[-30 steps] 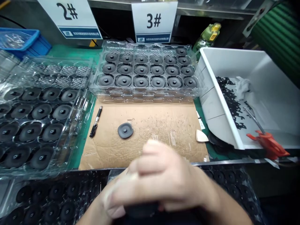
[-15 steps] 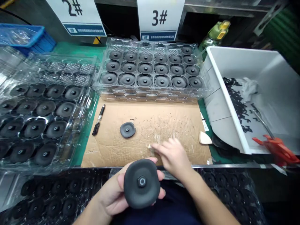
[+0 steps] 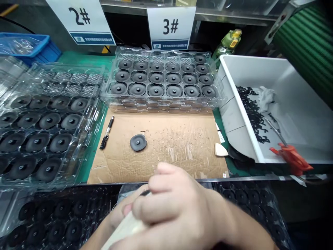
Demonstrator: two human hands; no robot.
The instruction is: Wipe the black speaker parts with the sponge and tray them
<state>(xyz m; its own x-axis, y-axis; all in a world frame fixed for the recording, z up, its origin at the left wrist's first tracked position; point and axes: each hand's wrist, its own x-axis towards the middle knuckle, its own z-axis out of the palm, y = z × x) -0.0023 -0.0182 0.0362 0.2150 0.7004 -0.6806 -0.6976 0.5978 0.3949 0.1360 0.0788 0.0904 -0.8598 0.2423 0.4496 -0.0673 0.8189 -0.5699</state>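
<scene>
My right hand (image 3: pixel 179 208) is close to the camera, somewhat blurred, its fingers closed on a pale cream piece (image 3: pixel 127 224) whose kind I cannot make out. Behind it, my left hand (image 3: pixel 119 211) is mostly hidden. A dark sliver of the rounded-square black dish-shaped part (image 3: pixel 145 192) shows between the hands; the rest of it is covered. Ahead, a second black dish-shaped part (image 3: pixel 138 142) with a small central stud lies on the cardboard sheet (image 3: pixel 161 128).
Clear plastic trays (image 3: pixel 104 95) of black parts stand behind the cardboard, at left and below. A pen (image 3: pixel 107 132) and a pale wedge (image 3: pixel 220 150) lie on it. At right, a white bin (image 3: pixel 241 128) holds small black pieces and a red-handled tool (image 3: pixel 292 158).
My right hand has come off the cardboard toward me, over my left hand, with the pale piece in it. The black part in my left hand is now mostly covered. The view has shifted slightly.
</scene>
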